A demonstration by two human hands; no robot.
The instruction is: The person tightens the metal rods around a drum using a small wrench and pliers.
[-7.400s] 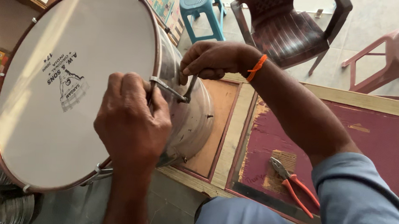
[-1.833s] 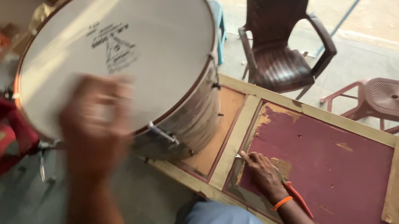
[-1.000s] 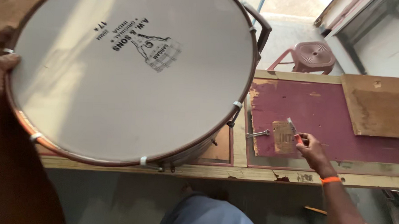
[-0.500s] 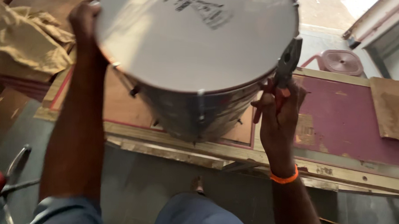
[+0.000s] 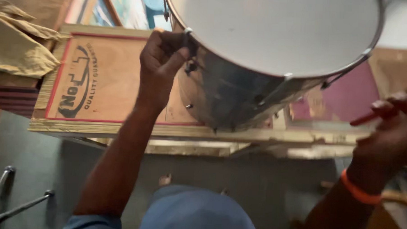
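A big metal drum (image 5: 231,97) with a white head (image 5: 278,27) stands tilted on a wooden board table (image 5: 119,80). My left hand (image 5: 162,54) grips the drum's rim at its left side, by a tension rod. My right hand (image 5: 392,130), blurred at the right edge and wearing an orange wristband (image 5: 356,190), is closed around red-handled pliers (image 5: 368,116), off to the right of the drum and apart from it.
A crumpled tan cloth (image 5: 16,44) lies at the table's far left. A maroon panel (image 5: 357,88) shows behind the drum on the right. Below the table edge are a grey floor, my blue-clad knee (image 5: 195,213) and a metal frame (image 5: 11,198) at lower left.
The view has swung left. My right hand with the pliers has come away from the drum's side toward the right. My left hand has shifted along the rim.
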